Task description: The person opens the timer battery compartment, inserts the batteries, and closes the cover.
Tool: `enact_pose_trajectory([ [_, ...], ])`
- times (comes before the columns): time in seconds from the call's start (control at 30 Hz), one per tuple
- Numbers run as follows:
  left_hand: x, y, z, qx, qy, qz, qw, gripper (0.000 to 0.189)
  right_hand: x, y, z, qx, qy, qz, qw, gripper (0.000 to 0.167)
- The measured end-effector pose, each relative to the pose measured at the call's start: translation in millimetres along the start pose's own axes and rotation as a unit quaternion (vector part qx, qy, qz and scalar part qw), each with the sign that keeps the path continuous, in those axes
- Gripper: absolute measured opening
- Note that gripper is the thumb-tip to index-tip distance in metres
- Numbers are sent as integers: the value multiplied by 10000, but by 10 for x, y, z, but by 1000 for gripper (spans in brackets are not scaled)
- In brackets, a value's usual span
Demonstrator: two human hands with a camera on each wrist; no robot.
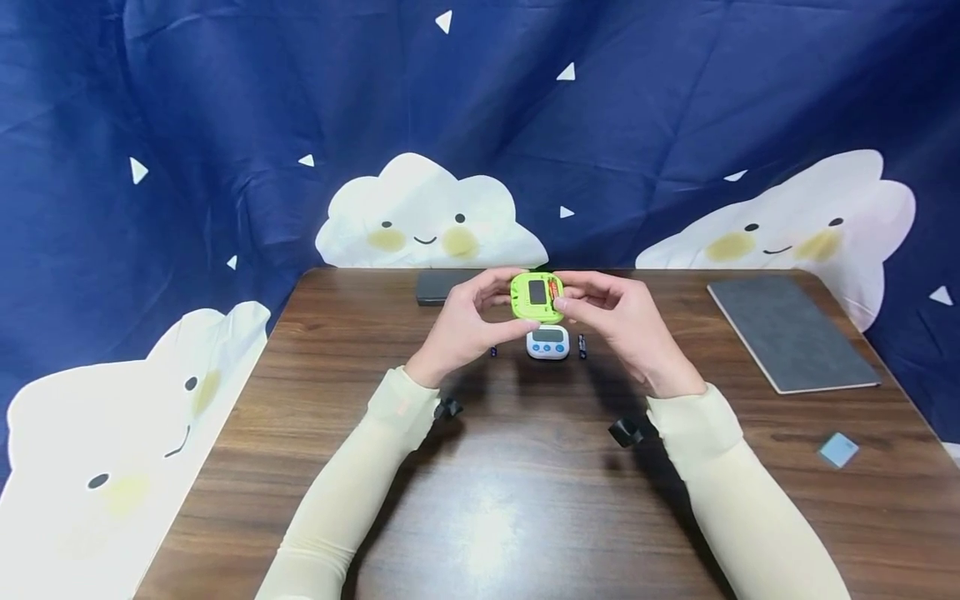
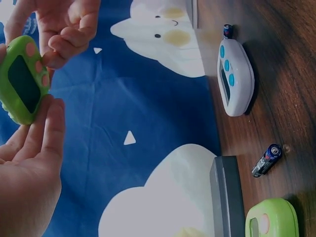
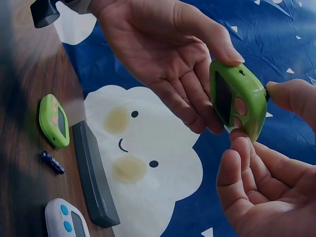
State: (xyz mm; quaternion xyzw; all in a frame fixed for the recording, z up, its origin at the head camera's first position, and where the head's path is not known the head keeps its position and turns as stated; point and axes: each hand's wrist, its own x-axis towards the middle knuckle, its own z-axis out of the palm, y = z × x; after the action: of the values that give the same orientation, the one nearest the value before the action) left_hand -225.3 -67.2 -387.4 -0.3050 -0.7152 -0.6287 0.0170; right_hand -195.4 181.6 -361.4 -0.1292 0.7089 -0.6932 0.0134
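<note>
A green digital timer [image 1: 525,310] is held up off the table, its back toward the head view. That back has an open battery slot with a red battery [image 1: 554,288] in it. My left hand [image 1: 468,321] grips the timer between thumb and fingers at its left side. My right hand [image 1: 618,321] pinches the other side, thumb at the battery slot and fingertips on the button side. Orange buttons [image 2: 38,66] and a dark screen show on the front. Below, a white timer [image 1: 547,343] with blue buttons lies on the table.
Dark blue batteries [image 1: 582,347] [image 2: 267,160] lie either side of the white timer. A second green timer [image 3: 54,121] lies near a dark grey box [image 1: 442,287]. On the right are a grey notebook [image 1: 791,333] and a light-blue square [image 1: 838,450]. A blue curtain [image 1: 480,100] hangs behind.
</note>
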Motion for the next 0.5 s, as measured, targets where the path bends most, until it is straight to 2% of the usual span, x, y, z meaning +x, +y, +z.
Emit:
enact_pose_trajectory([
  [0.17,8,-7,5,-6,3,31,10000,65,-4,-1,10,-188,112,-6,9998,46],
  [0.5,-5,-16,15,67,37,62,10000,66,-22,-6,56,-190,270,117,9994,44],
])
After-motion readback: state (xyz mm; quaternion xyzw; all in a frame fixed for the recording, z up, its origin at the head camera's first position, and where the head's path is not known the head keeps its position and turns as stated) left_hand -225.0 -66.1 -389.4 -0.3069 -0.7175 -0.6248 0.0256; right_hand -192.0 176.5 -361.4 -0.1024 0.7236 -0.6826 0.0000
